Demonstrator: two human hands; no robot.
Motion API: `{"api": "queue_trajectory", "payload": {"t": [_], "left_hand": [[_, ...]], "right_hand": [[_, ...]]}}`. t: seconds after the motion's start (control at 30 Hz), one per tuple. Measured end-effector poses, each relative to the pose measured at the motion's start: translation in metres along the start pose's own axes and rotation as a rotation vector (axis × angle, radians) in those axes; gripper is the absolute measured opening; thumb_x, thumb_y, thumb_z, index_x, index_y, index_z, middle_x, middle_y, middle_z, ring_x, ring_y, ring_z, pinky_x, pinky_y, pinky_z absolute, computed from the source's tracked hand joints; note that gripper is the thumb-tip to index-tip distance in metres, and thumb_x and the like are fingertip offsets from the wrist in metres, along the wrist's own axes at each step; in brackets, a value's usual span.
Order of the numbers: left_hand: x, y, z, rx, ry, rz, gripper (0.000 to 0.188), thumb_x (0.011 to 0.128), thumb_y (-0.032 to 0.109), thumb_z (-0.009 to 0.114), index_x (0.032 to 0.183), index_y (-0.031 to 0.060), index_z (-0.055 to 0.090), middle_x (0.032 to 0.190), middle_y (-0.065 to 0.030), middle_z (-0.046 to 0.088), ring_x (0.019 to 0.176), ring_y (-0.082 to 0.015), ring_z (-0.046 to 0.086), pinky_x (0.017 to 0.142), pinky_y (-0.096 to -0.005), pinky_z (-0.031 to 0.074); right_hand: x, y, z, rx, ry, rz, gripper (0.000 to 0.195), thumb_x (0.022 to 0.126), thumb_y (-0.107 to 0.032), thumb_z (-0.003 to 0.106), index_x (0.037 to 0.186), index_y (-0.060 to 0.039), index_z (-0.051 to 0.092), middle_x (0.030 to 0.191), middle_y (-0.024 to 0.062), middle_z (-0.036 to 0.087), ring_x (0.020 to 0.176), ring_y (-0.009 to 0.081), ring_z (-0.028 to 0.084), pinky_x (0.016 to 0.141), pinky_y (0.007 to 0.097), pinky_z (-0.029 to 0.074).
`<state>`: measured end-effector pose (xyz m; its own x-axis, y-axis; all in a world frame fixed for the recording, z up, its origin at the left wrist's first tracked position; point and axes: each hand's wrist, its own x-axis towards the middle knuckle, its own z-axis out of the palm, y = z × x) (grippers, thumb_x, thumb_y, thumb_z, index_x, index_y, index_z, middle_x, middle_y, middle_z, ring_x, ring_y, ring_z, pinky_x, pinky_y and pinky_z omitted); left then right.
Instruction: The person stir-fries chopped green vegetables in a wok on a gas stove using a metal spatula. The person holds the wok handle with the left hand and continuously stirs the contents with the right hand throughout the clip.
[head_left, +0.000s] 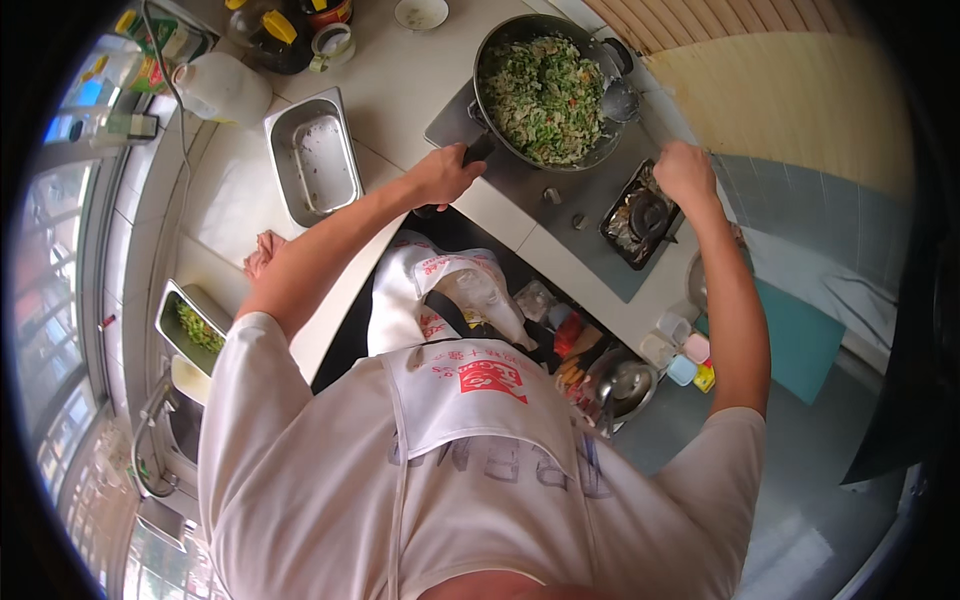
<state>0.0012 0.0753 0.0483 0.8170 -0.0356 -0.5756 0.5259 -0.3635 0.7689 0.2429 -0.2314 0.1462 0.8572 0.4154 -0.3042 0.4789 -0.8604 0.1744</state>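
Note:
A wok (484, 124) sits on the stove, filled with a chopped mix of green vegetable and pale bits (547, 97), with a few red and orange flecks. My left hand (446, 176) is wrapped around the wok's black long handle (480, 148). On the far side of the stove, my right hand (686, 176) is closed in a fist around the handle of a metal ladle or spatula (621, 101). The tool's head rests inside the wok against its right wall; much of its handle is blurred.
The second burner (646, 215) lies below my right hand. A steel pan (315, 161) with residue stands on the left counter. Bottles and a white jug (225, 86) line the window side. Another steel pan (196, 322) holds chopped greens. A metal bowl (622, 382) sits below the counter.

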Motion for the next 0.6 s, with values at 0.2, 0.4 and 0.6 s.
{"api": "queue_trajectory", "payload": {"t": [0.2, 0.4, 0.6], "left_hand": [[0.0, -0.002, -0.004, 0.023, 0.0, 0.001, 0.044, 0.109, 0.038, 0.051, 0.112, -0.0061, 0.054, 0.066, -0.0159, 0.063, 0.05, -0.0269, 0.064, 0.053, -0.0438, 0.052], [0.007, 0.005, -0.015, 0.055, -0.024, -0.063, 0.044, 0.11, 0.036, 0.05, 0.116, -0.0075, 0.054, 0.066, -0.0172, 0.063, 0.05, -0.0292, 0.065, 0.055, -0.0451, 0.053], [-0.008, 0.003, -0.013, 0.054, -0.006, -0.085, 0.045, 0.109, 0.036, 0.05, 0.116, -0.0082, 0.054, 0.064, -0.0148, 0.061, 0.048, -0.0259, 0.062, 0.05, -0.0425, 0.051]], "right_hand": [[0.064, 0.03, -0.004, -0.012, -0.097, -0.143, 0.031, 0.092, -0.024, 0.059, 0.109, -0.0029, 0.075, 0.11, 0.0239, 0.074, 0.106, 0.0453, 0.069, 0.094, 0.0523, 0.055], [0.146, 0.073, 0.057, 0.299, -0.105, -0.434, 0.035, 0.1, -0.025, 0.06, 0.128, -0.007, 0.071, 0.108, 0.0238, 0.074, 0.098, 0.0405, 0.071, 0.088, 0.0456, 0.055], [0.119, 0.003, 0.082, 0.535, -0.184, -0.42, 0.035, 0.101, -0.026, 0.065, 0.13, -0.007, 0.071, 0.091, 0.0186, 0.074, 0.08, 0.0302, 0.07, 0.077, 0.0365, 0.053]]}}
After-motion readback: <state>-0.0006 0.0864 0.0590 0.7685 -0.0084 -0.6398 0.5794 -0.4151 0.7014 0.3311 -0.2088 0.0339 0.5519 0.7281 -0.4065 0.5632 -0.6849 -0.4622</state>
